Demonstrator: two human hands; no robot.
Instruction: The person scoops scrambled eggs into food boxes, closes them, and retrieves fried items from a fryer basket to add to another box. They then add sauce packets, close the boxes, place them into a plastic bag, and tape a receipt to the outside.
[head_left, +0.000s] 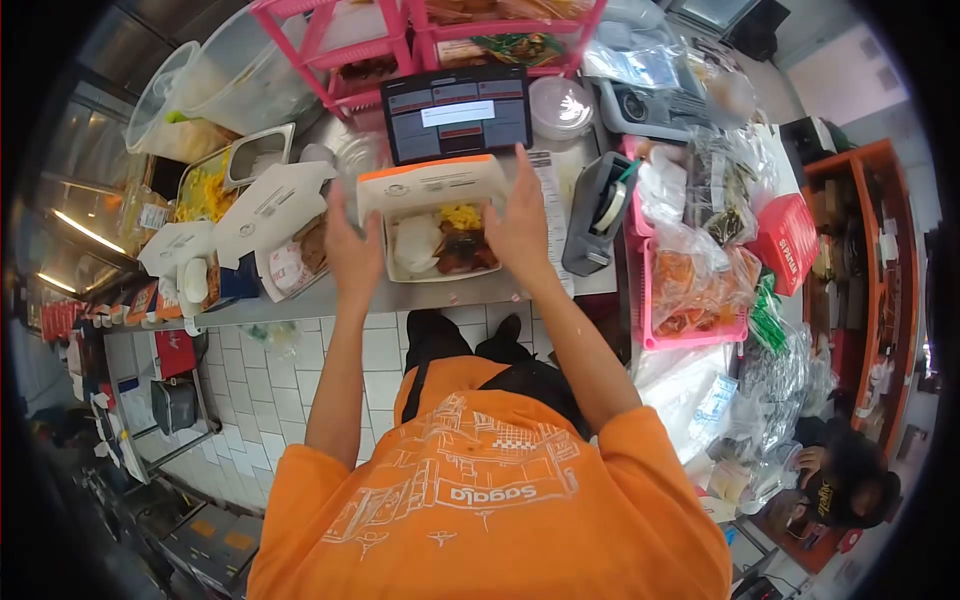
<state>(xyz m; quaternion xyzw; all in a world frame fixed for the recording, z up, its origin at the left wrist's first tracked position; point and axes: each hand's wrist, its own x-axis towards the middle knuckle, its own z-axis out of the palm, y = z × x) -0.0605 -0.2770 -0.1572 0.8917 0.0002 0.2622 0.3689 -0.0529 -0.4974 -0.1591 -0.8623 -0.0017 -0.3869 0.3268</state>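
Observation:
A paper meal box (445, 276) stands on the steel counter with its lid (432, 180) raised at the back. Inside are white rice (417, 243), shredded yellow food (461, 216) and dark glazed meat (464, 250). My left hand (354, 248) is beside the box's left edge, fingers stretched upward and holding nothing. At the right side, my right hand (518, 232) is likewise open, its thumb overlapping the box edge in this view. A tablet (458, 140) with a lit screen leans just behind the lid.
More open meal boxes (270, 215) stand to the left near a metal tray (258, 155). A tape dispenser (597, 215) and a paper receipt (548, 205) lie to the right. Pink baskets (695, 335) hold bagged food. Another person (845, 475) is at the lower right.

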